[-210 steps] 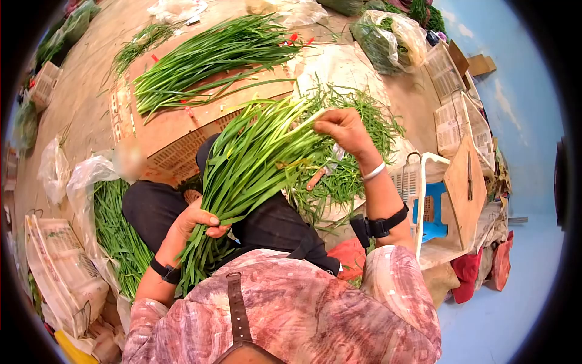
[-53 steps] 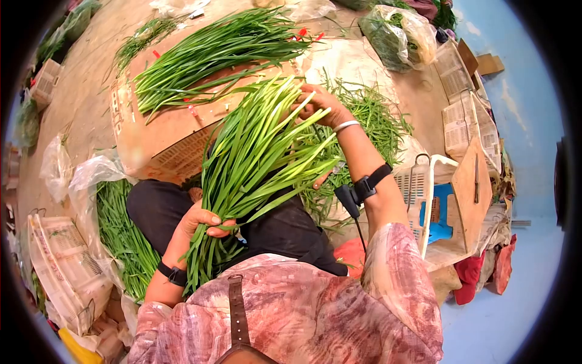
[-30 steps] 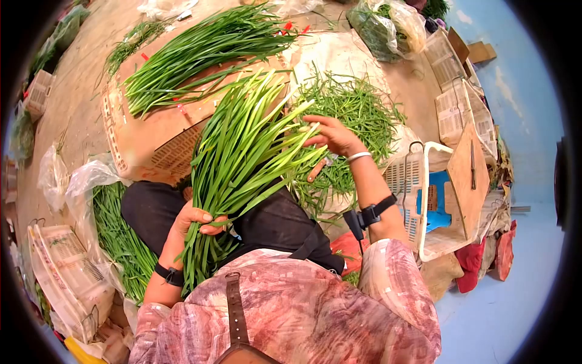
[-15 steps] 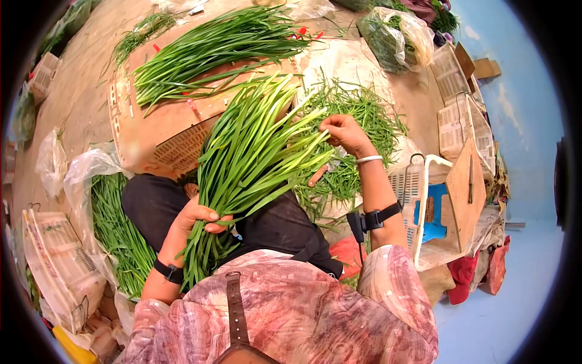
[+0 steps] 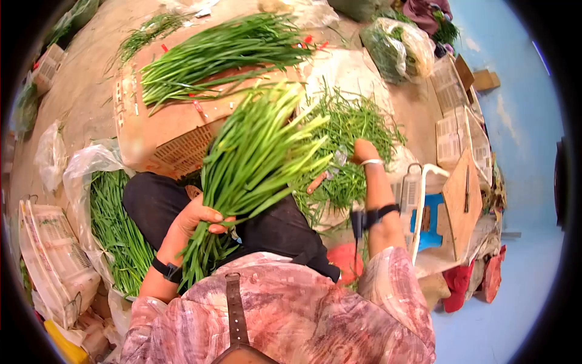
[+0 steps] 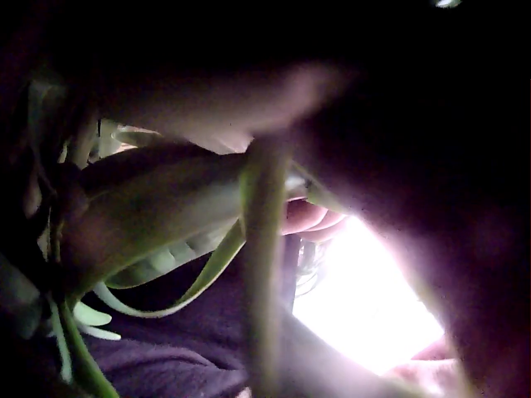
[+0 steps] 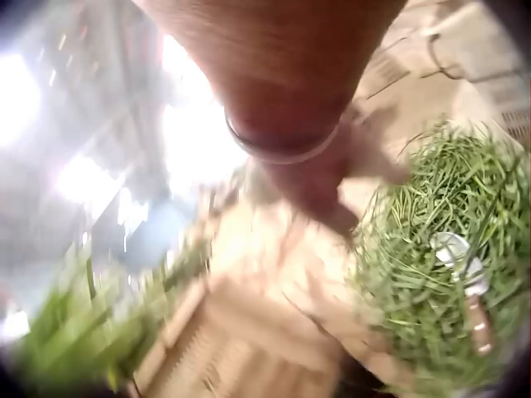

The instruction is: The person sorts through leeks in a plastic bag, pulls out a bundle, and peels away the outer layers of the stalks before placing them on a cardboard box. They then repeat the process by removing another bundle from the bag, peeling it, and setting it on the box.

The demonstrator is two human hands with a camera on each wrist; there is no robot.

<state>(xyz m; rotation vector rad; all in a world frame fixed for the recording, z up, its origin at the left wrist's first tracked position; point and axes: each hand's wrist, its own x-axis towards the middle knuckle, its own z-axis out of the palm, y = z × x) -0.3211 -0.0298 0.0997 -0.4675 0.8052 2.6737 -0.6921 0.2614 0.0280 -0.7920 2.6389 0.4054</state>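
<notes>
In the head view the left hand (image 5: 200, 217) grips a thick bunch of long green leaves (image 5: 248, 151) near its lower end; the pale ends fan up and right. Dark leaves and part of that hand fill the left wrist view. Away from the bunch, the right hand (image 5: 365, 151) hangs over the right side of a heap of loose leaves (image 5: 357, 118). The right wrist view shows this hand (image 7: 319, 178) blurred, its digits spread apart, with no leaf visible in them. A knife with a brown handle (image 5: 316, 183) lies on the heap.
A second pile of long leaves (image 5: 212, 57) lies on a cardboard-topped crate (image 5: 136, 136) ahead. More leaves (image 5: 118, 224) fill a plastic bag at the left. A white-framed crate with a wooden board (image 5: 462, 203) stands right, beside the right forearm.
The right hand has moved from the pale ends of the bunch, right and down over the loose heap. The left hand has kept its grip in nearly the same place.
</notes>
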